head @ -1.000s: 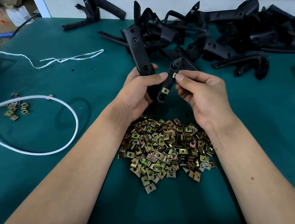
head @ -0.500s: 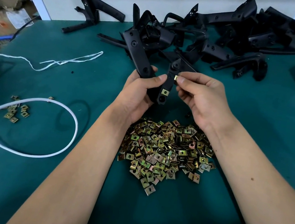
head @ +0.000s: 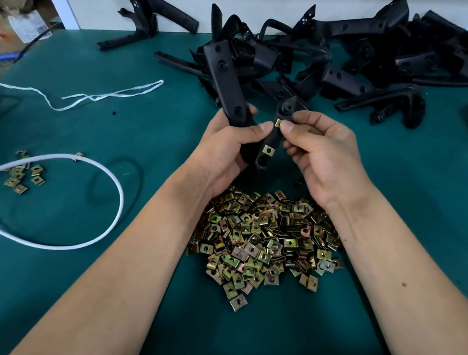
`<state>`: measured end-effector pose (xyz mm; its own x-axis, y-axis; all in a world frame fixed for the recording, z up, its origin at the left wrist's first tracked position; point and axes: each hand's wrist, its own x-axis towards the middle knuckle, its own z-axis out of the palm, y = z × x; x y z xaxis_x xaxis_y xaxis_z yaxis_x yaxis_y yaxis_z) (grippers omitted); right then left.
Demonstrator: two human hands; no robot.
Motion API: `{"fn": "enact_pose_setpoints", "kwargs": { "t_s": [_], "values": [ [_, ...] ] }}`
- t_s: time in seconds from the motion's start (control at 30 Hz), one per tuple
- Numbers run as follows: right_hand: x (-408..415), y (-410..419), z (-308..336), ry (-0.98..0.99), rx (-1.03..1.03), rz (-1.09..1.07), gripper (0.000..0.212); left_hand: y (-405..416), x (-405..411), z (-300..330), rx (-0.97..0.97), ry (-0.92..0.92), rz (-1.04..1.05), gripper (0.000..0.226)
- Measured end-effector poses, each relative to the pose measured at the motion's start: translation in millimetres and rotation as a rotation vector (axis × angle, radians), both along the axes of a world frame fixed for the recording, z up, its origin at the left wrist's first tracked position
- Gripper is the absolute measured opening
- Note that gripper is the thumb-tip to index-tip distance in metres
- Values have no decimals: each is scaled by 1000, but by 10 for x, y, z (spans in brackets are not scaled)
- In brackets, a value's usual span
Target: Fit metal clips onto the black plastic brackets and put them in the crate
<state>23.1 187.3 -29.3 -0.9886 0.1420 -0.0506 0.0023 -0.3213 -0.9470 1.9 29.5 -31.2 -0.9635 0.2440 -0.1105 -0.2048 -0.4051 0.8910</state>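
Holding the black plastic bracket [head: 234, 96] above the tabletop [head: 83, 291], the left hand [head: 228, 148] keeps its grip clenched around the part's lower section, as in the earlier frames. The right hand [head: 320, 151] pinches a metal clip [head: 278, 122] between thumb and forefinger at the edge of the bracket's narrow arm. Compared with one second ago, both hands have held nearly the same pose; only the camera view has shifted slightly. A second clip [head: 268, 149] is already seated lower on the same arm. The loose clip pile [head: 265, 244] lies on the tabletop directly below the wrists. More brackets [head: 370, 60] are heaped at the far edge. A white cable [head: 87, 233] loops at left beside a few stray clips [head: 24, 176]. No legible writing or brand marking can be made out.
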Motion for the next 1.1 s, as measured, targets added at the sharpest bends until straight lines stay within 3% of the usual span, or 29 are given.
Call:
{"fn": "enact_pose_setpoints", "kwargs": {
  "t_s": [0.17,0.3,0.5,0.6,0.87,1.1],
  "values": [
    [4,-46,-32,48,176,-154,16,32,-21,-46,-107,80,73,33],
    [-4,-69,-26,53,177,-168,8,50,-30,-37,-84,68,129,30],
    [13,-115,-82,69,602,-51,16,33,-70,-47,8,45,214,35],
    [17,-168,-74,131,758,-101,19,60,-54,-52,-9,88,226,35],
    [-20,-146,-113,129,751,-187,12,203,-42,-81,-166,239,347,38],
    [-36,-72,-110,76,739,-129,26,220,-81,-135,-201,250,345,38]
  ]
}}
